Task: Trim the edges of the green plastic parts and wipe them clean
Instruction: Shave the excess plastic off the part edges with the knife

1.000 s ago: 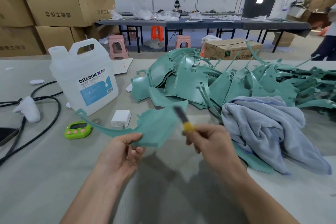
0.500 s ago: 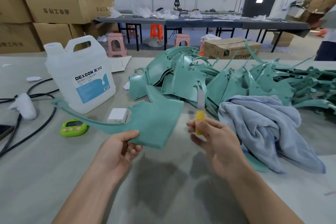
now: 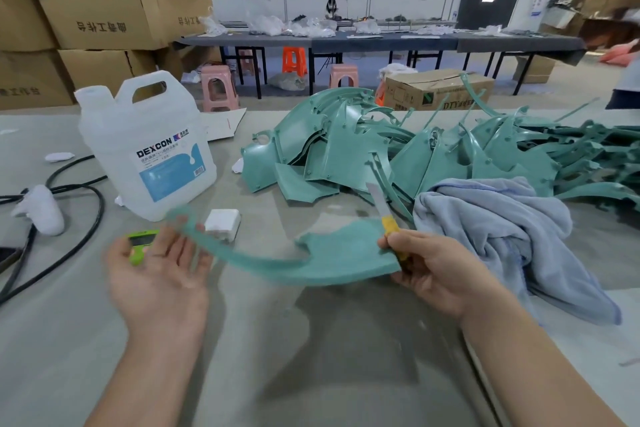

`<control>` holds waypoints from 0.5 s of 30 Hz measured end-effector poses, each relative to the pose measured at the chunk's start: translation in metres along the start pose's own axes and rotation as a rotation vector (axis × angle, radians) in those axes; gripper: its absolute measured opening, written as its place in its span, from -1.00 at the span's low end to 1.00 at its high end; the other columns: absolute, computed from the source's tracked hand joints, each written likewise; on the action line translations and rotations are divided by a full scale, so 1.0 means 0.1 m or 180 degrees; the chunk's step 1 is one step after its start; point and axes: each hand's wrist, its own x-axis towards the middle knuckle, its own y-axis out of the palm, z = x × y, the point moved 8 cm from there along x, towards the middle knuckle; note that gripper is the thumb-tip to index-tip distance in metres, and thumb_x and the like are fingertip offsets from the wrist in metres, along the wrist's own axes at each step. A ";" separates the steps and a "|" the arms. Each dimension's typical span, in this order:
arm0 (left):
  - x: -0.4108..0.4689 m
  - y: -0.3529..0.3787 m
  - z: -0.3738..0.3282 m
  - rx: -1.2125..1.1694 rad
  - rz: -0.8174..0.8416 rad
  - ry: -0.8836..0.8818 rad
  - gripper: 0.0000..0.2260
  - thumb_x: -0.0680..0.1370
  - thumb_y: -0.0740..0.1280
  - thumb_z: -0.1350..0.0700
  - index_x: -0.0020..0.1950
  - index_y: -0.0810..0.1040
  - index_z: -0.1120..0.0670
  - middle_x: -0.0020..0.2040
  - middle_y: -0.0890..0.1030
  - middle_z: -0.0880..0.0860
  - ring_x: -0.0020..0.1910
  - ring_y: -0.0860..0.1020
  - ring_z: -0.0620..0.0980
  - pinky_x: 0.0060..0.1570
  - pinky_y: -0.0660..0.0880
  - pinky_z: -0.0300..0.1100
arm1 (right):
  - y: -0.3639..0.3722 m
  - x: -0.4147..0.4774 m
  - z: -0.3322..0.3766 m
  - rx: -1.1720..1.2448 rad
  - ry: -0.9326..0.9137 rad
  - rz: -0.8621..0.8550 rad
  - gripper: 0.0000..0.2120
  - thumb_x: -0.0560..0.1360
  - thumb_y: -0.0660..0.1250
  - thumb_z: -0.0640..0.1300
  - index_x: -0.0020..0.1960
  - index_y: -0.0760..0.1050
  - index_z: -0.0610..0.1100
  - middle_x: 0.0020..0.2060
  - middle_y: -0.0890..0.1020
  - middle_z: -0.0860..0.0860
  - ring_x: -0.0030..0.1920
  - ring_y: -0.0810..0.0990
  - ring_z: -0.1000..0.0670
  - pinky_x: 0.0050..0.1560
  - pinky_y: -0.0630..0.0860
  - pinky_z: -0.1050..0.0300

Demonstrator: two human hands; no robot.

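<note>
A curved green plastic part [image 3: 346,260] hangs blurred above the table between my hands. My right hand [image 3: 436,270] grips a yellow-handled knife [image 3: 379,203] with its blade pointing up, and the part's wide end lies against those same fingers. My left hand [image 3: 156,274] is palm up with the fingers spread, and the part's thin tail crosses just above its fingertips. A pile of green plastic parts [image 3: 346,149] lies behind, with a grey-blue cloth [image 3: 502,236] bunched at its front right.
A white DEXCON jug [image 3: 145,156] stands at the left. Near it are a white charger block [image 3: 223,224], a green timer [image 3: 138,243] partly behind my left hand, and black cables [image 3: 86,191]. The grey table [image 3: 311,357] stretches in front of me.
My left hand has let go of the green part and opened palm up. The part has swung to the right, and its wide end now sits at my right hand with the knife.
</note>
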 end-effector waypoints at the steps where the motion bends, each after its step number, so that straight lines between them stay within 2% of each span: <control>1: 0.01 -0.03 0.07 -0.0001 -0.0046 -0.0369 -0.51 0.24 0.42 -0.10 0.06 0.62 0.16 -0.04 0.73 0.12 -0.20 0.69 0.02 -0.22 0.62 -0.23 | 0.02 -0.03 0.02 -0.0138 0.0014 0.0175 -0.88 0.36 0.42 -0.21 -0.31 0.70 -0.18 -0.28 0.67 -0.12 -0.32 0.65 -0.01 -0.36 0.60 0.17; 2: 0.01 -0.05 0.19 0.0163 -0.0048 -0.0765 -0.60 0.35 0.38 -0.07 0.04 0.61 0.19 -0.10 0.73 0.15 -0.26 0.70 0.04 -0.33 0.62 -0.24 | 0.04 -0.05 0.04 -0.0270 0.0031 0.0360 -0.90 0.36 0.42 -0.20 -0.29 0.69 -0.19 -0.27 0.64 -0.15 -0.32 0.63 -0.04 -0.36 0.59 0.16; 4: -0.10 0.04 0.49 0.1174 0.0345 -0.1316 -0.68 0.56 0.27 -0.02 0.07 0.61 0.21 -0.07 0.73 0.18 -0.22 0.71 0.05 -0.34 0.65 -0.18 | 0.11 -0.08 0.03 -0.0438 0.0071 0.0627 -0.90 0.39 0.41 -0.21 -0.24 0.67 -0.23 -0.26 0.63 -0.18 -0.32 0.61 -0.05 -0.36 0.57 0.18; 7: -0.30 0.20 0.84 0.2789 0.1140 -0.1348 -0.61 0.42 0.40 -0.07 0.20 0.62 0.05 0.05 0.73 0.04 -0.10 0.70 -0.03 -0.28 0.62 -0.19 | 0.20 -0.08 0.04 -0.0383 -0.0052 0.0643 -0.89 0.42 0.40 -0.19 -0.22 0.67 -0.21 -0.27 0.64 -0.13 -0.33 0.63 0.00 -0.35 0.56 0.20; 10: -0.42 0.23 0.96 0.3182 0.1339 -0.1286 -0.64 0.47 0.49 0.13 0.24 0.57 -0.04 -0.06 0.73 -0.10 -0.26 0.61 -0.11 -0.50 0.42 -0.27 | 0.22 -0.06 0.05 -0.0239 -0.0173 0.0580 -0.89 0.44 0.39 -0.18 -0.22 0.67 -0.17 -0.28 0.64 -0.10 -0.32 0.63 0.03 -0.35 0.56 0.22; 12: -0.43 0.22 0.97 0.3300 0.1318 -0.1214 -0.79 0.51 0.47 0.20 0.11 0.62 0.02 -0.16 0.71 -0.04 -0.35 0.52 -0.12 -0.55 0.27 -0.31 | 0.24 -0.06 0.04 -0.0225 -0.0216 0.0708 -0.90 0.44 0.39 -0.19 -0.21 0.65 -0.18 -0.27 0.62 -0.09 -0.30 0.60 0.02 -0.31 0.55 0.24; 13: -0.43 0.22 0.96 0.3382 0.1261 -0.1154 -0.93 0.52 0.46 0.20 -0.02 0.65 0.08 -0.29 0.65 -0.02 -0.43 0.44 -0.12 -0.56 0.22 -0.32 | 0.25 -0.05 0.03 -0.0184 -0.0225 0.0769 -0.90 0.45 0.38 -0.20 -0.20 0.63 -0.19 -0.28 0.61 -0.08 -0.29 0.58 0.02 -0.28 0.53 0.24; 14: -0.43 0.21 0.96 0.3489 0.1194 -0.1097 -0.91 0.53 0.46 0.18 -0.17 0.63 0.12 -0.42 0.55 -0.02 -0.51 0.36 -0.13 -0.59 0.18 -0.34 | 0.27 -0.05 0.02 -0.0142 -0.0228 0.0820 -0.90 0.47 0.38 -0.20 -0.20 0.62 -0.19 -0.28 0.61 -0.07 -0.28 0.57 0.02 -0.25 0.52 0.24; 15: -0.43 0.21 0.96 0.3589 0.1149 -0.1059 -0.81 0.54 0.45 0.17 -0.28 0.61 0.14 -0.50 0.49 -0.03 -0.57 0.31 -0.14 -0.61 0.18 -0.35 | 0.29 -0.05 0.01 -0.0100 -0.0244 0.0844 -0.89 0.48 0.37 -0.19 -0.19 0.61 -0.19 -0.27 0.61 -0.07 -0.26 0.57 0.01 -0.22 0.51 0.22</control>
